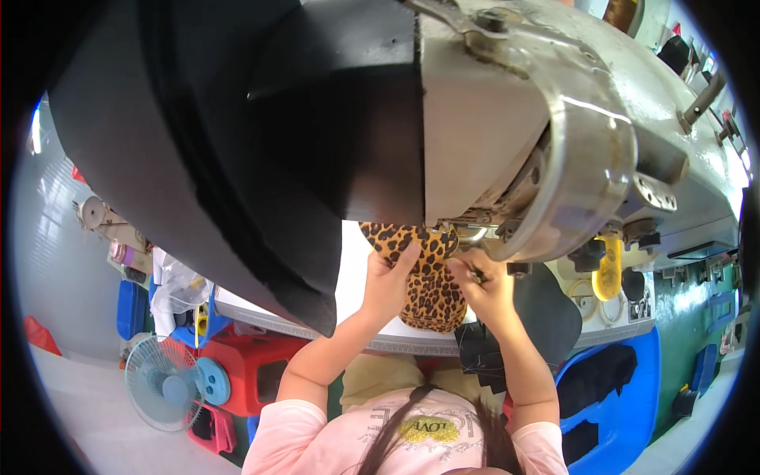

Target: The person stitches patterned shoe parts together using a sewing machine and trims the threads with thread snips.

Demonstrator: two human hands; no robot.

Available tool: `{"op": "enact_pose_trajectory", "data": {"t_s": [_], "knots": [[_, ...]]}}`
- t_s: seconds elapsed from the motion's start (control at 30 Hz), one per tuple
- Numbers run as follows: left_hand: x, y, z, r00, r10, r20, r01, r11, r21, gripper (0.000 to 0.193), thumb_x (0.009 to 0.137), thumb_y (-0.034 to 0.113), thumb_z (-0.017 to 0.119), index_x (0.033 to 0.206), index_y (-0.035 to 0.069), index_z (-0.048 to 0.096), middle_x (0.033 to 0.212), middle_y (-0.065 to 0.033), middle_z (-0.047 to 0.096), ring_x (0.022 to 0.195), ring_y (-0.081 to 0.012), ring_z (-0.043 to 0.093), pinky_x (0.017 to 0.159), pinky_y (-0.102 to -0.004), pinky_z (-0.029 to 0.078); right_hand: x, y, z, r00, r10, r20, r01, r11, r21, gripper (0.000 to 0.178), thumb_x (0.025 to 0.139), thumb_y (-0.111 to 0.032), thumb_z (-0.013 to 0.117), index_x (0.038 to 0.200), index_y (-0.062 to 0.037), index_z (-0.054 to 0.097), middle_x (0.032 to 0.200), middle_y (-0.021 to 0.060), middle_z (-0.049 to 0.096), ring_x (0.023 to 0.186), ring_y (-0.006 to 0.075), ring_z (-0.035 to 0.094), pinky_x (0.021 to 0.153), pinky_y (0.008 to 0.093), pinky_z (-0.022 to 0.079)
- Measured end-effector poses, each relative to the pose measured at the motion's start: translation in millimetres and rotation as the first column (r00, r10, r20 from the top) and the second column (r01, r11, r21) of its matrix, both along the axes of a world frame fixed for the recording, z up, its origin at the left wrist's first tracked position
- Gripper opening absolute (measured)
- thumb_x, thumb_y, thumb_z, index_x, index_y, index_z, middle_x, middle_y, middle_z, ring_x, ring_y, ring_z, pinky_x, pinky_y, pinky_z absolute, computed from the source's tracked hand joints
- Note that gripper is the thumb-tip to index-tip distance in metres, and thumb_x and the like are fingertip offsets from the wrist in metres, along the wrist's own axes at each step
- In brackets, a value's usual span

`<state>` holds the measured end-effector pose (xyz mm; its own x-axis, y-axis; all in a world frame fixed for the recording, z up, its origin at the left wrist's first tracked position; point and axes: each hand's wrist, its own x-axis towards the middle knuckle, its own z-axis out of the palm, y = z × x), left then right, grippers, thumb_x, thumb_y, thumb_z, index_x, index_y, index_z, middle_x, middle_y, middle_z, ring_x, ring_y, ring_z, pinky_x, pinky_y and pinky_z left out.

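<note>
A leopard-print piece of fabric (434, 289) lies on the white work table (354, 269), its far edge by the needle area of a large sewing machine (590, 170). My left hand (386, 283) grips its left side, thumb on top and the other fingers partly hidden. At the right edge of the fabric, my right hand (489, 289) is closed in a pinch. A small dark object shows between its fingers, too small to name. Black material pieces (546, 309) lie just right of my right hand, and one hangs over the table's front edge.
A big black sheet (237, 142) fills the upper left, close above the table. Right of the table stands a blue tub (645, 404) with black pieces inside. At lower left are a fan (165, 388), a red stool (237, 348) and a pink basket (224, 439).
</note>
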<state>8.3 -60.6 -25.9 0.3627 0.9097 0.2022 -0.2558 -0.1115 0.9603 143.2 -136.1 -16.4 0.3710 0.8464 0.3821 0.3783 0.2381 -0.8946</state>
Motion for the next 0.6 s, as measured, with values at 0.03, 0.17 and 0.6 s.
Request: {"op": "enact_pose_trajectory", "data": {"t_s": [0.03,0.17,0.6], "knots": [[-3,5,2,0.998,-0.065,0.017,0.066,0.997,-0.045,0.015,0.086,0.011,0.052,0.096,0.000,0.055,0.090,-0.0028,0.060,0.082,-0.0090,0.055,0.071,-0.0246,0.045,4,-1,0,0.957,-0.094,0.274,0.039,0.979,0.199,0.002,0.078,-0.002,0.059,0.079,-0.0005,0.058,0.066,0.0029,0.058,0.052,0.0062,0.049,0.045,0.0206,0.038],[-9,15,13,0.989,-0.127,-0.079,0.127,0.992,-0.011,0.013,0.085,0.009,0.054,0.093,-0.001,0.056,0.085,-0.0015,0.060,0.075,-0.0074,0.055,0.068,-0.0233,0.045,14,-2,0,0.902,-0.145,0.406,0.123,0.989,0.080,0.021,0.077,0.001,0.060,0.096,-0.0072,0.061,0.074,0.0039,0.058,0.055,0.0100,0.050,0.051,0.0242,0.042],[-3,45,39,0.983,-0.179,-0.027,0.172,0.971,-0.165,0.014,0.080,0.001,0.054,0.093,-0.001,0.054,0.086,-0.0043,0.057,0.078,-0.0094,0.054,0.066,-0.0239,0.044,12,3,0,0.857,-0.191,0.478,0.139,0.980,0.142,0.060,0.058,0.017,0.048,0.109,-0.0148,0.057,0.076,0.0045,0.056,0.057,0.0142,0.049,0.053,0.0247,0.041]]}}
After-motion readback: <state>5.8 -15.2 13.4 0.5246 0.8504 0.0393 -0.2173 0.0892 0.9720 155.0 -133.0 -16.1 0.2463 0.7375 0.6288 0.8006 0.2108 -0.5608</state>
